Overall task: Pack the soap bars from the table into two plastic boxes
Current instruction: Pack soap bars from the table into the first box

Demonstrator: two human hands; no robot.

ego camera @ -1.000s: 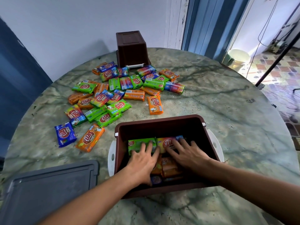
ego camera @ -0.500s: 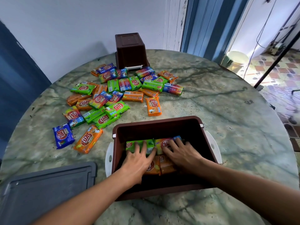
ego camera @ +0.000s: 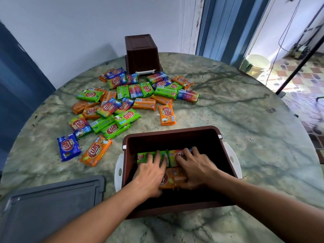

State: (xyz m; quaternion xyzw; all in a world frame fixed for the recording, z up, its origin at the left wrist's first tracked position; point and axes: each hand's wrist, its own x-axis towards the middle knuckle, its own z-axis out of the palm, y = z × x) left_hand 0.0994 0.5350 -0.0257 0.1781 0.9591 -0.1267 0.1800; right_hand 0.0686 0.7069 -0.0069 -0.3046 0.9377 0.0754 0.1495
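An open brown plastic box (ego camera: 172, 133) with white side handles stands near the table's front edge. Both my hands are inside it. My left hand (ego camera: 150, 172) lies flat on a green soap bar (ego camera: 141, 157) and an orange soap bar (ego camera: 171, 178), fingers spread. My right hand (ego camera: 196, 168) presses on a rainbow-wrapped soap bar (ego camera: 173, 155) beside them. A heap of several wrapped soap bars (ego camera: 122, 102) in green, orange, blue and rainbow wrappers covers the table's left middle. A second brown box (ego camera: 142, 53) sits upside down at the far edge.
A grey box lid (ego camera: 49, 204) lies at the front left on the round marbled table (ego camera: 245, 120). A blue soap bar (ego camera: 68, 146) and an orange one (ego camera: 95, 151) lie left of the open box. An open doorway is at the right.
Both hands have shifted slightly toward the far side of the box, pushing the bars together. The blue bar seen near the front wall earlier is now hidden.
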